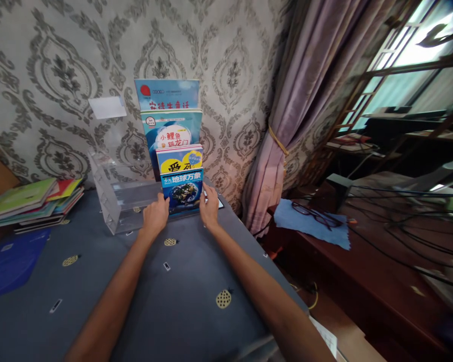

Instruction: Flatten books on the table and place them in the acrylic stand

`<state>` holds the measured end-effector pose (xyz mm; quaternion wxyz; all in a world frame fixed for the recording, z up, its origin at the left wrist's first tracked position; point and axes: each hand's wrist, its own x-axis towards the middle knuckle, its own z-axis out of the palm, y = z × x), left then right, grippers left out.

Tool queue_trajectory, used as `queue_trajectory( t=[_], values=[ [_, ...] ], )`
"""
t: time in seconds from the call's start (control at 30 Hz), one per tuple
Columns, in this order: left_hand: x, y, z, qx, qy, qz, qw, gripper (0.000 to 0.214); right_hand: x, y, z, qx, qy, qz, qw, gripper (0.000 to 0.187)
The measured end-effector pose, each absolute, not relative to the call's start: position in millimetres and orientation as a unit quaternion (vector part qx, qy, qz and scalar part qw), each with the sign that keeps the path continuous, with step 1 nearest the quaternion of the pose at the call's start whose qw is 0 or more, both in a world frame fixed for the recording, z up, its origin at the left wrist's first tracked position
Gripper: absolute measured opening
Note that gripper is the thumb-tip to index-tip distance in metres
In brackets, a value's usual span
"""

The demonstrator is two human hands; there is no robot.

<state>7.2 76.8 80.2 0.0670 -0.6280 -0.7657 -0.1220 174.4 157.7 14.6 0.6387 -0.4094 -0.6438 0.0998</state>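
A clear acrylic tiered rack (109, 193) stands on the blue-grey cloth at the wall. Several children's books stand in its right side, stepped one behind another. The front one is a blue book with an Earth picture (181, 191). My left hand (155, 215) grips its left edge, fingers curled. My right hand (209, 205) holds its right edge. Behind it rise a yellow and blue book (179, 158), a teal fish book (171, 128) and a blue book (166, 94) at the back.
A stack of thin books (30, 203) lies at the left, with a blue folder (11, 259) in front. To the right hang a purple curtain (287, 115), and a wooden desk carries glasses (313, 212) on a blue cloth and cables.
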Motion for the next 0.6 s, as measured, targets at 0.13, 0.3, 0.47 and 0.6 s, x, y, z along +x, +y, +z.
queue_trajectory(
  t=[0.13,0.3,0.47,0.6],
  values=[
    [6.8,77.0,79.3,-0.619,-0.773,-0.118,0.075,0.045,176.2,156.0,14.9,-0.409,-0.647,0.105,0.635,0.046],
    [7.4,76.9,79.7,-0.616,-0.776,-0.113,0.073,0.046,177.4,154.8,15.2,-0.409,-0.644,0.109,0.637,0.047],
    [7.6,75.8,79.4,-0.616,-0.775,-0.114,0.083,0.046,178.2,155.4,14.5,-0.408,-0.642,0.118,0.638,0.046],
    [7.0,75.9,78.4,-0.619,-0.772,-0.115,0.085,0.048,179.3,156.9,12.9,-0.409,-0.639,0.123,0.639,0.046]
  ],
)
